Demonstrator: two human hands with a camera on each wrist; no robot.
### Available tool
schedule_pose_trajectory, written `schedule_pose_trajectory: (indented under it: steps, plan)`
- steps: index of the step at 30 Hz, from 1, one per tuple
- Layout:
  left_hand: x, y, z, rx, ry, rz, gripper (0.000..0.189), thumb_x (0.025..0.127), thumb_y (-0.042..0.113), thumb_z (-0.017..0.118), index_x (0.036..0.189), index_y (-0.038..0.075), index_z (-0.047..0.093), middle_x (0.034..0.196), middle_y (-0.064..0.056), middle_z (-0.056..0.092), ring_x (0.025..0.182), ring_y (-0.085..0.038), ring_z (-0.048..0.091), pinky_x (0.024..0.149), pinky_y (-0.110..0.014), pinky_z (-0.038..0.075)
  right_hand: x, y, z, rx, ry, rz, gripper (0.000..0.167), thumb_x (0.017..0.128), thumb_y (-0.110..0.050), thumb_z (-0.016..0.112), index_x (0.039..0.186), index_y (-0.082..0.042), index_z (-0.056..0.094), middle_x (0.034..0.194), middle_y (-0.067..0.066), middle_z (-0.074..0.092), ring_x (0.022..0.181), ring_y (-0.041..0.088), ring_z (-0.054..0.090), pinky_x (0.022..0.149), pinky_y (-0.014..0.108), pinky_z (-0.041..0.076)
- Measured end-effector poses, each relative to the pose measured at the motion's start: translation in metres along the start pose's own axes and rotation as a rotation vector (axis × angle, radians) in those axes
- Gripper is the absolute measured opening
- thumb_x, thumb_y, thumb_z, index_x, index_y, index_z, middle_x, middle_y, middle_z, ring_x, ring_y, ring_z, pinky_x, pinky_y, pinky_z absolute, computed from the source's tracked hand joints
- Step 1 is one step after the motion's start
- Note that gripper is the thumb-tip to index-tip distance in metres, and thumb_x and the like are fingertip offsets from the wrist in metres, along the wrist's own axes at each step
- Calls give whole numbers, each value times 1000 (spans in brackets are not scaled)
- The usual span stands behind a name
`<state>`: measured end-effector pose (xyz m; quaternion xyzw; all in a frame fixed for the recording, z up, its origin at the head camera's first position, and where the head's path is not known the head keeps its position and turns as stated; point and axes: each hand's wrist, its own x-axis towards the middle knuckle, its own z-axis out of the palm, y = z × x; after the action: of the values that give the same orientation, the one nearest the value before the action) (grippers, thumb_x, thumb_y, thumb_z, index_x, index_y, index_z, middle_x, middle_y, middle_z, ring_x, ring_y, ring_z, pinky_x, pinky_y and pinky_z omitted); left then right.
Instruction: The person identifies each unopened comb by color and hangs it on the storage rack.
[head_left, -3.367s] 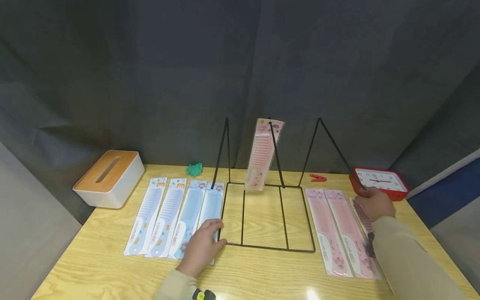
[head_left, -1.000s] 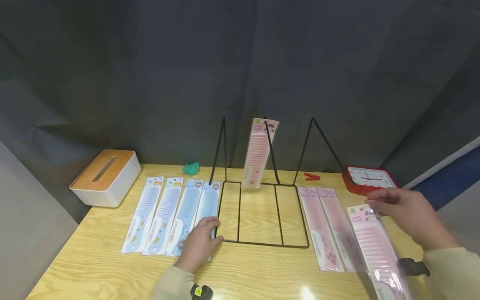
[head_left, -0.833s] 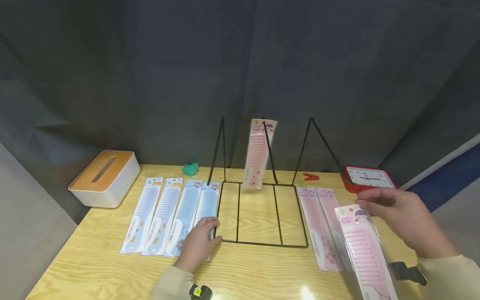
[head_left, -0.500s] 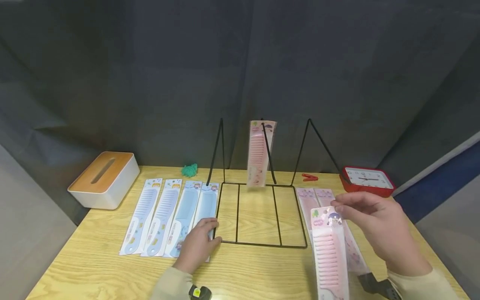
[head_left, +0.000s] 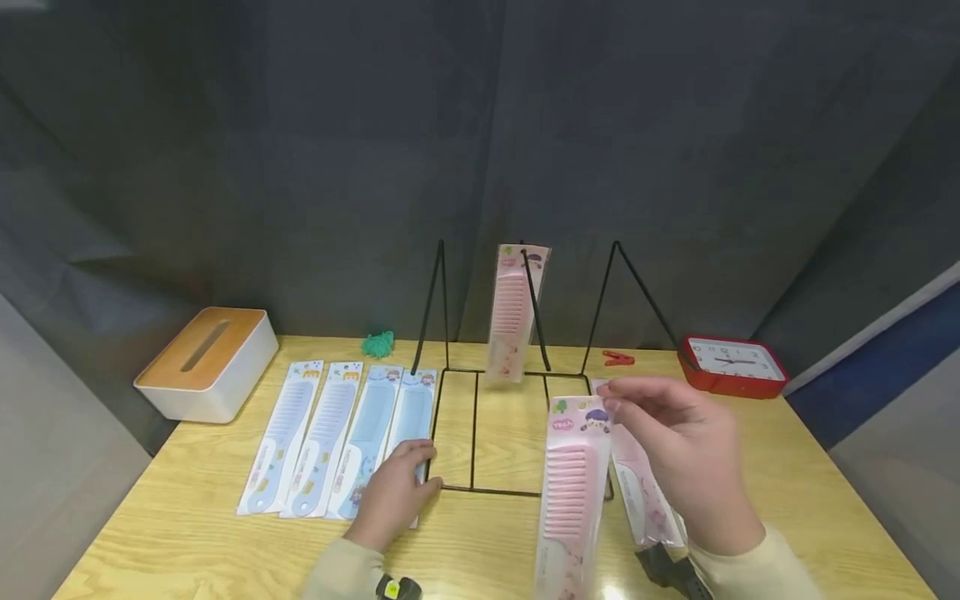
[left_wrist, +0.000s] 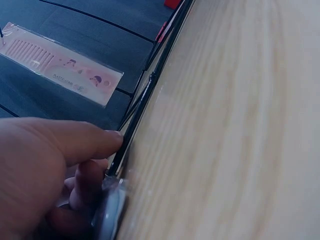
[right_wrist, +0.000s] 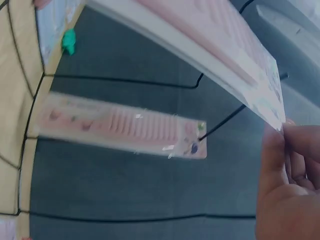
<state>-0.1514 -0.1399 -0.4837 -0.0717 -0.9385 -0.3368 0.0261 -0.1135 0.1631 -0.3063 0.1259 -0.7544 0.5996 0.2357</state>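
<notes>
My right hand [head_left: 686,454] pinches the top corner of a packaged pink comb [head_left: 570,492] between thumb and fingers. The package hangs down in front of the black wire display rack [head_left: 474,433], its lower end cut off by the head view's edge. Another packaged pink comb [head_left: 510,312] hangs by its hole on the rack's middle arm; the right wrist view shows it behind the held comb [right_wrist: 220,40]. At the rack's front left corner, my left hand [head_left: 397,492] grips the base wire [left_wrist: 142,102], partly covering the nearest packaged blue comb [head_left: 414,408].
Several packaged blue combs [head_left: 288,433] lie in a row left of the rack. More pink packaging [head_left: 641,492] lies right, partly behind my right hand. Along the back are a tissue box [head_left: 213,367], green string bundle [head_left: 378,344], red clip [head_left: 618,358] and red clock [head_left: 735,367].
My right hand has lifted a packaged pink comb from the table's right side and carried it left to before the rack. The left hand keeps its hold on the rack corner.
</notes>
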Motion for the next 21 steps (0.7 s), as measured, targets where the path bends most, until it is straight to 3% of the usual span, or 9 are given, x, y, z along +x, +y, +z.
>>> schedule_pose_trajectory:
  steps: [6,9,16,21]
  plan:
    - [0,0,1,18,21,18,44,87,20,78,125,1,67,139,-7,58,66,1,50,64,-23,48,5,-9,14,224,-36,-171,22,80,23,69,99,11,71,94,6,76,85,14,73,79,22,57]
    - [0,0,0,22,29,16,43,87,19,78,124,1,67,138,-6,58,65,0,50,63,-23,48,8,-14,19,266,-53,-229,22,79,25,68,97,12,71,94,7,76,86,14,73,79,23,57]
    - [0,0,1,19,8,3,44,87,20,78,126,2,67,139,-6,57,71,-1,53,66,-25,49,14,-29,21,59,-56,-213,19,83,16,71,99,5,74,94,3,75,82,12,71,77,23,58]
    - [-1,0,1,14,14,6,43,88,20,78,125,2,67,139,-5,57,71,-1,53,65,-24,48,19,-29,26,43,-40,-222,20,84,16,70,98,3,75,94,6,75,80,13,71,74,21,57]
